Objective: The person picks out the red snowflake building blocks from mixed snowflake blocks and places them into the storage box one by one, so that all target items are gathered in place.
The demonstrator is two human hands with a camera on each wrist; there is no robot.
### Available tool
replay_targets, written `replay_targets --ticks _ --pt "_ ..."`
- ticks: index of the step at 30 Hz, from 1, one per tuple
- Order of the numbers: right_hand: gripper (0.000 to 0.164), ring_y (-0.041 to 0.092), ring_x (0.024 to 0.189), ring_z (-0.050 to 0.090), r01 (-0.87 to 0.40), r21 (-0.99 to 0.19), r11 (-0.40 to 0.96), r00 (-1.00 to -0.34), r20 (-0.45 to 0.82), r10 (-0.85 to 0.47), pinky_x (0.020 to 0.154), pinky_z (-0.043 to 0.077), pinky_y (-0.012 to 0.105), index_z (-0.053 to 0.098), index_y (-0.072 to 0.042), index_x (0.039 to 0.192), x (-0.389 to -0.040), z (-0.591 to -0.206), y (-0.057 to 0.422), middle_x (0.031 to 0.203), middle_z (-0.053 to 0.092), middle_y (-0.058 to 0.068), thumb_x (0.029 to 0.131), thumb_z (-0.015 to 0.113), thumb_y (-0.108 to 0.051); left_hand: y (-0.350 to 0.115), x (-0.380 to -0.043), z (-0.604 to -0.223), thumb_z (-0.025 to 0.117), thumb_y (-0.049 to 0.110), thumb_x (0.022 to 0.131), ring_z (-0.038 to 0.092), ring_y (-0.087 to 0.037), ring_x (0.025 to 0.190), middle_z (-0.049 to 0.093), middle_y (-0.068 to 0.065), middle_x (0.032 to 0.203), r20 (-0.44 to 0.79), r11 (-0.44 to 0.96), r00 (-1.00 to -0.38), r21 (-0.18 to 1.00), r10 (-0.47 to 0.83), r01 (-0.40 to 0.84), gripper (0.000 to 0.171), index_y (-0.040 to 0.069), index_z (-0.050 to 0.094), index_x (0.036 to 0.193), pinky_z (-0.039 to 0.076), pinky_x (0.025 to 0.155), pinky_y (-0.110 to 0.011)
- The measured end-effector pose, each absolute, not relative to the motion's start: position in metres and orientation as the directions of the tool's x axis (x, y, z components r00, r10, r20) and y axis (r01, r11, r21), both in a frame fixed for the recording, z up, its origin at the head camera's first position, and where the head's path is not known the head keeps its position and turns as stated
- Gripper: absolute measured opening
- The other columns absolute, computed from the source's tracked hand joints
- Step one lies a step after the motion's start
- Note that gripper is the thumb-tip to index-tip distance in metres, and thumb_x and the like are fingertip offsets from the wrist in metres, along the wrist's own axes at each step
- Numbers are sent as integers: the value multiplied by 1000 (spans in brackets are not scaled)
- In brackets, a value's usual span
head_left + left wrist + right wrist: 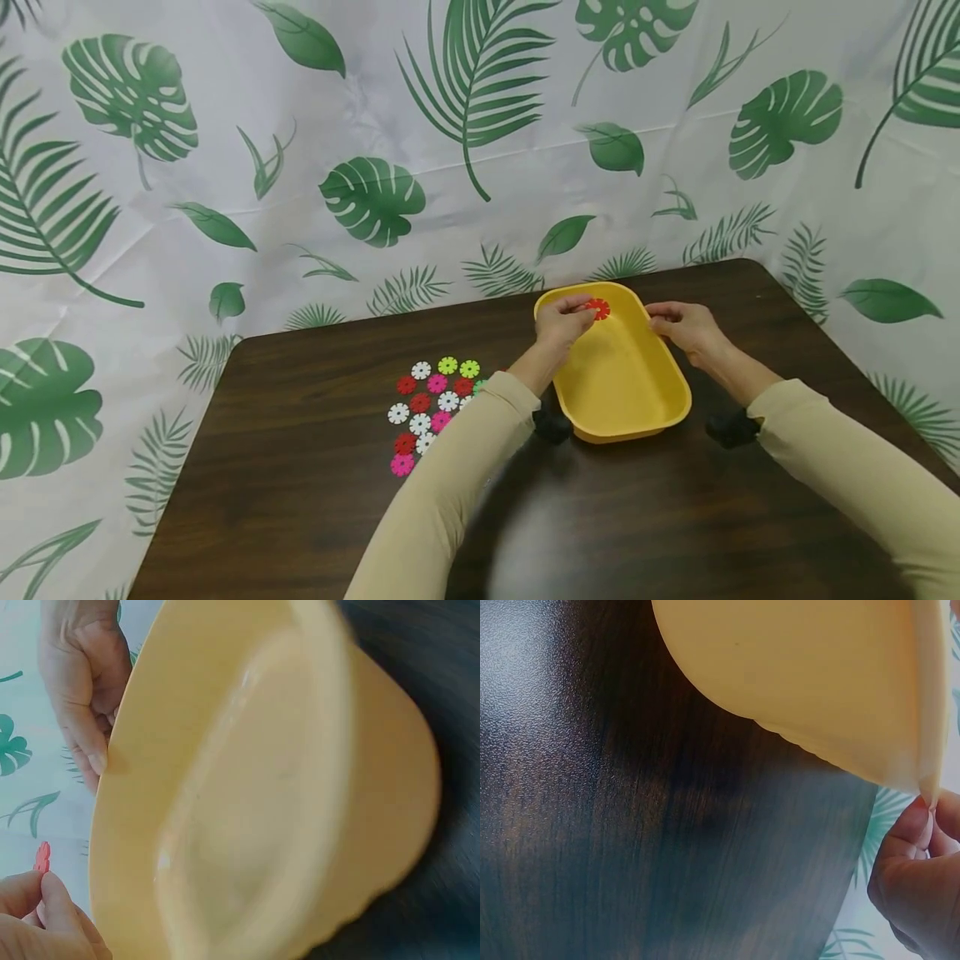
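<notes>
A red notched plastic disc (597, 309) is pinched between the thumb and fingers of my left hand (564, 325), over the far end of a yellow tray (615, 375). In the left wrist view the same disc (43, 857) stands edge-on above the left fingertips. My right hand (686, 329) holds the tray's right rim near its far corner. Thumb and fingers meet on that rim in the right wrist view, where the right hand (922, 870) is partly cut off by the frame. No disc shows inside the tray in the head view.
Several notched discs in white, red, pink and yellow-green (441, 400) lie in a loose group left of the tray, partly hidden by the left forearm. All rest on a dark wooden table (300, 483). A leaf-print cloth (300, 167) hangs behind the table's far edge.
</notes>
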State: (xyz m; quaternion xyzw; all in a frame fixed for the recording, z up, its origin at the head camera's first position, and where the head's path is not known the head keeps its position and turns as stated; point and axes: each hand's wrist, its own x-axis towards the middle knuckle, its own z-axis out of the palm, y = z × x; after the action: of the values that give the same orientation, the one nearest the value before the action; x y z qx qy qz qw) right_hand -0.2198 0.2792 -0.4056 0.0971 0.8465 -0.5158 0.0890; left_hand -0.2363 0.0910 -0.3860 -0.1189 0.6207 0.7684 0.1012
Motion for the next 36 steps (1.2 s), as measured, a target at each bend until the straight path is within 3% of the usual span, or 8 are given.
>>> replay_targets --ticks 5,16,36 --pt "43 18 93 56 252 -866 432 -965 -256 49 72 52 14 40 9 136 -218 -409 276 126 47 25 97 48 -8 105 -240 -388 67 -7 80 57 -12 71 64 -7 84 -353 -238 -935 912 -42 -334 16 2 72 92 55 82 -33" --pt "41 8 81 53 230 -876 424 -971 -234 43 70 51 13 44 11 133 -216 -413 267 107 52 16 96 50 -6 118 -248 -405 68 -9 78 55 -11 65 66 -7 82 -432 -204 -888 894 -159 -398 18 4 73 89 56 73 -27" --pt "40 17 87 54 247 -873 420 -968 -240 71 69 51 14 46 9 132 -217 -409 261 107 52 16 96 51 -5 126 -258 -424 69 -10 76 53 -11 65 62 -4 81 -416 -104 -869 909 -268 -403 17 2 73 86 54 67 -24"
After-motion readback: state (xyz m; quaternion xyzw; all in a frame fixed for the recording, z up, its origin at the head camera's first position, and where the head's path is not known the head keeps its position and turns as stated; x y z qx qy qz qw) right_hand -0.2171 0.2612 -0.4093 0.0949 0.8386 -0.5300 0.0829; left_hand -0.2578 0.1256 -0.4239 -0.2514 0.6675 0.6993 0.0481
